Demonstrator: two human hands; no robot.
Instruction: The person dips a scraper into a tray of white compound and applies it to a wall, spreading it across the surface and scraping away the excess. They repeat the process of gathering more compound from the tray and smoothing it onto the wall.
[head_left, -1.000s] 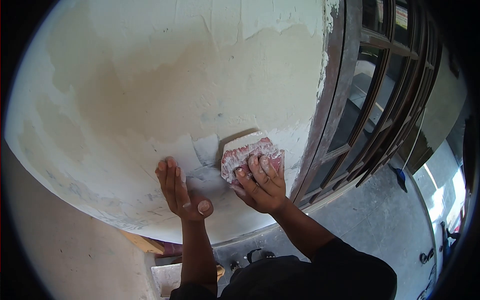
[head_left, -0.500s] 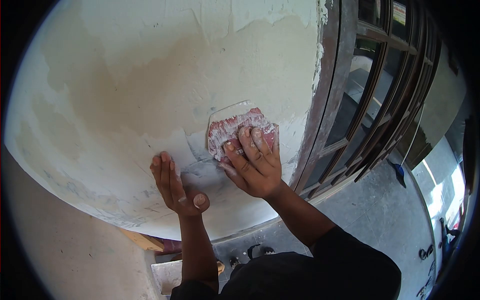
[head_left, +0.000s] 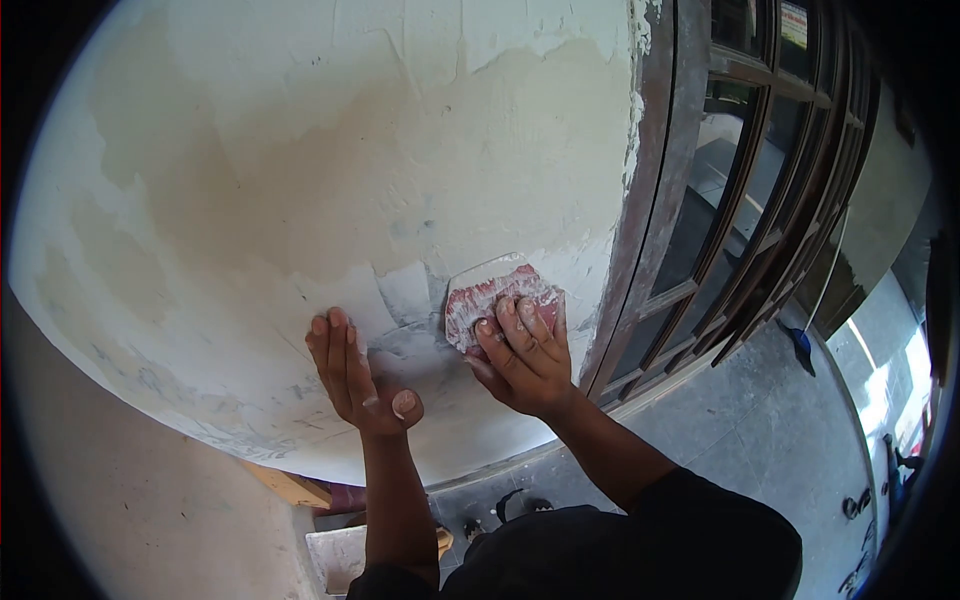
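Note:
My right hand [head_left: 530, 365] grips a red putty scraper [head_left: 495, 303], its fingers spread over the face and the thumb on the near side. White putty is smeared across the scraper, and its far edge lies against the wall [head_left: 330, 170]. To the left, my left hand [head_left: 355, 380] rests on the same wall with fingers stretched out and thumb apart, holding nothing. Between the two hands the surface shows fresh white putty over greyish patches. What the palm side of my right hand touches is hidden.
A wooden door frame with glass panes [head_left: 740, 180] borders the wall on the right. Below are a grey tiled floor [head_left: 700, 440] and a whitish tray [head_left: 335, 555]. A blue-headed broom [head_left: 800, 345] stands farther right.
My right hand has moved the scraper down and slightly right along the wall. My left hand has stayed almost in place.

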